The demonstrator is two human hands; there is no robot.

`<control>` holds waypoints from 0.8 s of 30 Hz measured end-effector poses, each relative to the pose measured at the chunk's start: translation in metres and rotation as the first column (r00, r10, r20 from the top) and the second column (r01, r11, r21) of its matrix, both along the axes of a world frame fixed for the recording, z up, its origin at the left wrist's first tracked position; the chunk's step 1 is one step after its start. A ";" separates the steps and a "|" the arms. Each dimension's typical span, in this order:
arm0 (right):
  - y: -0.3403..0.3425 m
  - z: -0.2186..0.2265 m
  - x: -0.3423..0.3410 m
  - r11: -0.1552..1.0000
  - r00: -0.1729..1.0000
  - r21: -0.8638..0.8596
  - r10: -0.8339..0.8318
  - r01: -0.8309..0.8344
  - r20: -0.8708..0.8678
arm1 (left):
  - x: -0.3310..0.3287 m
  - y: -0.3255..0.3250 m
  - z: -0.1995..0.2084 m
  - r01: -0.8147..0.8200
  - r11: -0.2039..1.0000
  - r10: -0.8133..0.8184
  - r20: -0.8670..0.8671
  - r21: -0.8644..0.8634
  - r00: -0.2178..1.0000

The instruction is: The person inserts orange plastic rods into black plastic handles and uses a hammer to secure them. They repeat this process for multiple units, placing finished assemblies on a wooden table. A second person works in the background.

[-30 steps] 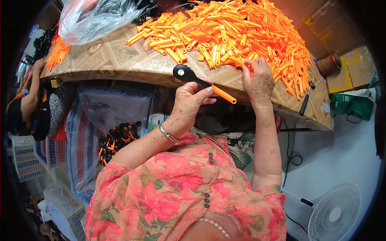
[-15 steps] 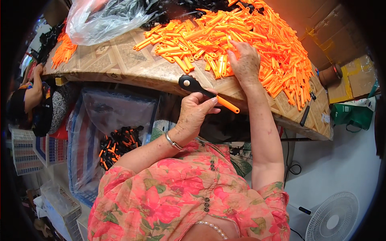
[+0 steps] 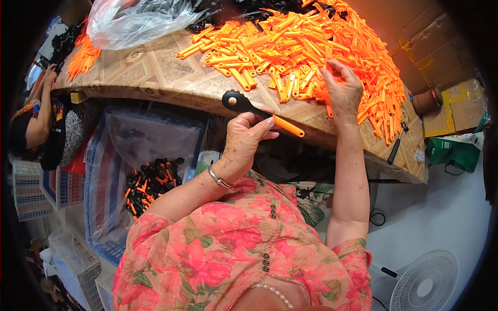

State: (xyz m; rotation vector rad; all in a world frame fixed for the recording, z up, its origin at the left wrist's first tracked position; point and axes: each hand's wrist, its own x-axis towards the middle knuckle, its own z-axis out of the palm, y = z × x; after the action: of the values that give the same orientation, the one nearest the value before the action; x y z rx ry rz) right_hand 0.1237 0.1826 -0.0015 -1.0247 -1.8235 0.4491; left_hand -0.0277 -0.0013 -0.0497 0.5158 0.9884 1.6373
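My left hand (image 3: 244, 136) is closed around a black, round-headed tool (image 3: 239, 102) with a pale round button on its head. An orange strip (image 3: 288, 125) with a hole in its end forms its handle, pointing right past my fingertips. The tool hangs in front of the table's near edge. Over the large heap of orange handle strips (image 3: 290, 49) is my right hand (image 3: 344, 96), its thumb and fingers pinched together. One orange strip (image 3: 329, 50) stands up at those fingertips and appears to be gripped; its lower end is hidden.
A patterned table (image 3: 155, 70) carries a clear plastic bag (image 3: 137, 26) and black parts at the back. Below left, a lined crate (image 3: 98, 171) holds black-and-orange pieces. A black-handled tool (image 3: 395, 147) lies at the right edge. A fan (image 3: 425, 285) stands lower right; another person (image 3: 39, 122) sits left.
My right hand has moved right across the heap, the orange strip at its fingertips moving too. My left hand has shifted slightly left with the black-and-orange tool.
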 end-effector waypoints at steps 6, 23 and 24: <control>0.011 -0.008 0.032 0.882 0.892 0.455 -0.301 0.126 0.337 | 0.004 0.001 -0.002 0.005 1.000 -0.005 -0.022 -0.016 1.000; -0.005 -0.001 -0.015 0.982 0.744 0.171 -0.053 -0.083 0.666 | -0.002 -0.003 -0.001 -0.048 0.999 0.048 0.027 0.014 0.998; -0.003 -0.005 -0.012 0.975 0.775 0.204 -0.064 -0.085 0.629 | -0.002 -0.003 -0.001 -0.044 0.999 0.043 0.033 0.019 0.999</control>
State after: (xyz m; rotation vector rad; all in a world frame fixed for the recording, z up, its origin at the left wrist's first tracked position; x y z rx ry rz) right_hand 0.1117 0.1798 -0.0062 -1.0846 -2.4121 -0.1330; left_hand -0.0293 -0.0047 -0.0504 0.4822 0.9667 1.6903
